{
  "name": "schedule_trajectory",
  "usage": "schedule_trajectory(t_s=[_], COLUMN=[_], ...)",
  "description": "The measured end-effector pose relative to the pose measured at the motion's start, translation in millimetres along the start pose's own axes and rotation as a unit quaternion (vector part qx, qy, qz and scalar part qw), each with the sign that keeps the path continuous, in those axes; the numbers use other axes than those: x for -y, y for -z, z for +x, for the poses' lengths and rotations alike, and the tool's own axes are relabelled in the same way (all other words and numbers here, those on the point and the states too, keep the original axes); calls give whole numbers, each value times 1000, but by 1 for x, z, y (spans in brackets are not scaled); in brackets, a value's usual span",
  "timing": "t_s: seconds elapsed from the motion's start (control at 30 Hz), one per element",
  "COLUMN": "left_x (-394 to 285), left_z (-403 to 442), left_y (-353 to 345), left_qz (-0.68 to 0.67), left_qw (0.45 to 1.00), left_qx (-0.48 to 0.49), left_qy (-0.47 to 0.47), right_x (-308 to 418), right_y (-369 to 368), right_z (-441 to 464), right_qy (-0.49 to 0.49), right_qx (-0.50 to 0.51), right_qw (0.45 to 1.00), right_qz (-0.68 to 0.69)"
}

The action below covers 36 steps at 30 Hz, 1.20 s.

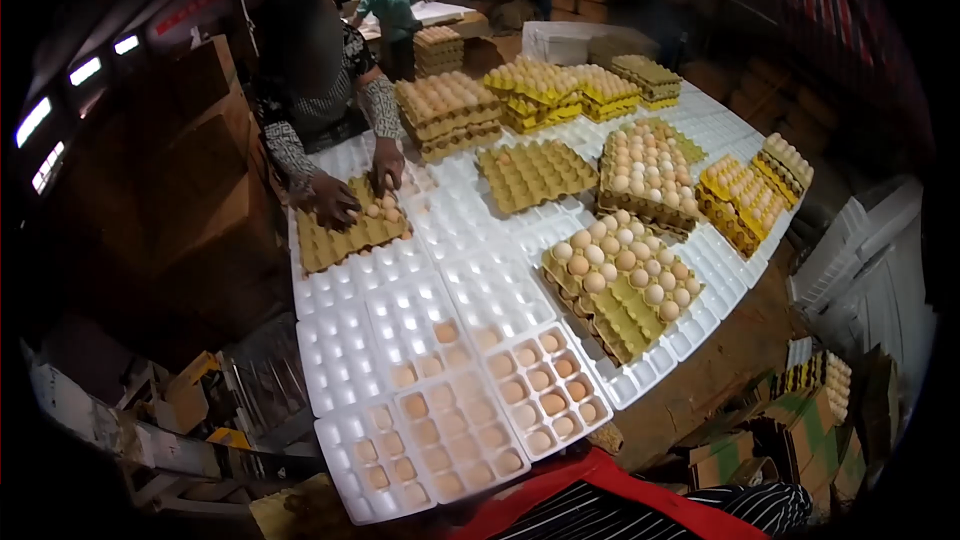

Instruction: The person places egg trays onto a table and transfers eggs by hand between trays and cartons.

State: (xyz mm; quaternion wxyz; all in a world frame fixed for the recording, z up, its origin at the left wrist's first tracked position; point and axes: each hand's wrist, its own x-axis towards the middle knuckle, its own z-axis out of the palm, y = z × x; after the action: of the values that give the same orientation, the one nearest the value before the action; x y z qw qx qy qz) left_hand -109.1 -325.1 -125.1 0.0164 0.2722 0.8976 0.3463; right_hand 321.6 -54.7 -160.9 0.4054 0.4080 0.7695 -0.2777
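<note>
Neither of my hands is in view. My striped clothing [575, 512] and a red apron strap [500, 510] show at the bottom edge. Closest to me are white foam trays [610, 412] with brown eggs [553, 404] in their cells, some under a clear cover or sheen. To the right of these stands a pulp egg tray [640, 300] on a short stack, partly filled with pale and brown eggs [593, 282]. More eggs [640, 165] fill the stacked tray behind it.
Across the table a co-worker's hands [336, 202] are over a pulp tray [340, 240] with a few eggs. Stacked full trays [450, 125] line the far side. Yellow trays [735, 225] stand on the right edge. Boxes [720, 460] lie on the floor. Another person [390, 10] is behind.
</note>
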Motion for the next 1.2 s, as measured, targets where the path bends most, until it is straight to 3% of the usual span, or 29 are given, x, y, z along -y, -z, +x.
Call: schedule_trajectory(t_s=[0.3,0.6,0.73,0.83,0.93,1.0,1.03,1.07,1.13,1.17,1.2], left_x=[-14,-32,-48,-68,-104,-129,-143,-157,-192,-213,-240], left_z=[11,28,45,60,67,66,67,71,93,107,127], left_y=[-13,-21,-25,-34,-50,-62,-68,-73,-91,-101,-112], left_qz=[-6,-24,-57,-104,-141,-154,-155,-148,-133,-157,-236], left_qw=[998,998,998,989,961,925,903,876,843,860,895], left_qx=[17,29,38,97,223,323,365,397,372,345,339], left_qy=[55,47,2,-41,-83,-127,-166,-230,-364,-342,-170], right_x=[9,7,3,15,33,60,75,73,64,62,64], right_y=[62,81,96,136,198,256,295,317,352,373,393], right_z=[28,20,-2,-12,12,-3,-29,-25,23,41,55], right_qy=[14,69,161,319,493,336,329,319,309,230,151], right_qx=[-3,6,14,-1,-4,63,23,-94,-482,-524,-561], right_qw=[1000,998,986,944,869,903,886,897,815,816,811], right_qz=[-3,-8,-45,-89,48,259,325,292,91,83,74])
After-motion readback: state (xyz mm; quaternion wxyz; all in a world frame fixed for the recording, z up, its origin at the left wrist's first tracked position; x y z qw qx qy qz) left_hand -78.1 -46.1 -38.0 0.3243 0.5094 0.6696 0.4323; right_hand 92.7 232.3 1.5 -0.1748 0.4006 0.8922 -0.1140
